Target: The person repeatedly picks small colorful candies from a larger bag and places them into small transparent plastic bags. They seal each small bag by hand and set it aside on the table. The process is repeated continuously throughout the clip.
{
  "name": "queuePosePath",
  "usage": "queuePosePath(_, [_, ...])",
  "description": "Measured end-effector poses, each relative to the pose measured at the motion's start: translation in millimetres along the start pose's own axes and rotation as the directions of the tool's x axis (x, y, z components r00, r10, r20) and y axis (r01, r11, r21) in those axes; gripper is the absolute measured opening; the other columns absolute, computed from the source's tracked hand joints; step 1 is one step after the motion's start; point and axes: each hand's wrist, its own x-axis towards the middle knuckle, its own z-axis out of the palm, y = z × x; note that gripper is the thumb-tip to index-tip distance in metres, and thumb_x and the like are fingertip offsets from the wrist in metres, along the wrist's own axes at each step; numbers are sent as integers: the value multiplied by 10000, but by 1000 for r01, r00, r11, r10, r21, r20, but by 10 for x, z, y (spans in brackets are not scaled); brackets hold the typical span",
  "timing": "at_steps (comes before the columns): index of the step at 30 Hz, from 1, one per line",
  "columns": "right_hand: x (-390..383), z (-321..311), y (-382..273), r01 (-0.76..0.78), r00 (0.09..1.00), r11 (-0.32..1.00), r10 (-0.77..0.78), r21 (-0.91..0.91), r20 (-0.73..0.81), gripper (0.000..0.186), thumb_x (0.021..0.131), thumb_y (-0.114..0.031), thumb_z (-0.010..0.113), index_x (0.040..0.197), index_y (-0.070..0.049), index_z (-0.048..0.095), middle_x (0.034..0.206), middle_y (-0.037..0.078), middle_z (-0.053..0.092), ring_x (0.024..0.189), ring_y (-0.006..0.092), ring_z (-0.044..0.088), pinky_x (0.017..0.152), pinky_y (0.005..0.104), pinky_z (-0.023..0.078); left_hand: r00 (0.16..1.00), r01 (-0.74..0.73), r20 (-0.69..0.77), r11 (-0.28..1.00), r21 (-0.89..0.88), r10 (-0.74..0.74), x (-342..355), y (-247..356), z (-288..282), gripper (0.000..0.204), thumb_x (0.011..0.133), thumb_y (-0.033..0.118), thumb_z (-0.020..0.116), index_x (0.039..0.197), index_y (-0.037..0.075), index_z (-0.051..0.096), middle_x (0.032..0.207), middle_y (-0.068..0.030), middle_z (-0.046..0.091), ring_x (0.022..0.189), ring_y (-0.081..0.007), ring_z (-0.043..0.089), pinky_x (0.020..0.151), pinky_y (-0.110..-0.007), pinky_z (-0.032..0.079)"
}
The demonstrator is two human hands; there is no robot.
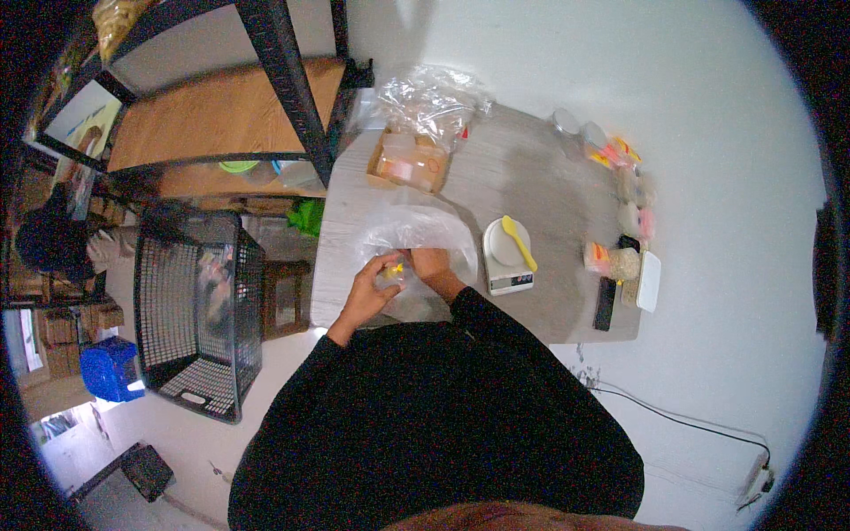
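Observation:
My left hand (368,290) is closed with its fingertips round a small clear packet (390,276) that has a bright yellow bit in it. Close beside it, my right hand (431,264) reaches over a large clear plastic bag (412,223) on the table. Its fingers point away from me and I cannot make out whether they grip anything. To the right of the hands stands a white kitchen scale (509,281) carrying a round white dish (507,249). A yellow spoon (519,242) lies across that dish.
Behind the bag sits an open cardboard box (386,178) beneath crumpled clear plastic (432,99). Jars and small packets (611,258) line the table's right edge, by a black phone-like slab (606,303). A black crate (199,310) and shelving (230,115) stand left; someone's dark-haired head (46,237) shows beyond.

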Motion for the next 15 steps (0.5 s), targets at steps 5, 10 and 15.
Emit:
queuePosePath(5, [-18, 128, 54, 54, 987, 998, -58, -31, -149, 406, 821, -316, 604, 1134, -57, 603, 1127, 218, 596, 1086, 402, 537, 939, 499, 398, 1000, 7, -7, 995, 97, -6, 23, 50, -23, 555, 683, 40, 732, 1205, 59, 545, 1086, -134, 585, 1024, -299, 566, 908, -358, 449])
queuePosePath(10, [-245, -354, 52, -76, 986, 979, 46, 187, 160, 328, 818, -295, 621, 1057, -71, 615, 1068, 172, 619, 958, 356, 587, 831, 465, 455, 1000, 24, -7, 987, 156, -24, 50, 11, -18, 550, 674, 49, 722, 1195, 58, 544, 1031, -149, 577, 976, -329, 561, 879, -386, 448])
queuePosePath(15, [-665, -890, -133, 80, 989, 925, -28, 372, -142, 222, 796, -193, 664, 974, -71, 608, 963, 133, 617, 884, 322, 596, 791, 433, 474, 995, 77, 50, 968, 238, -91, -3, -41, 9, 544, 681, 53, 746, 1188, 58, 545, 1136, -128, 593, 1078, -306, 565, 936, -361, 443])
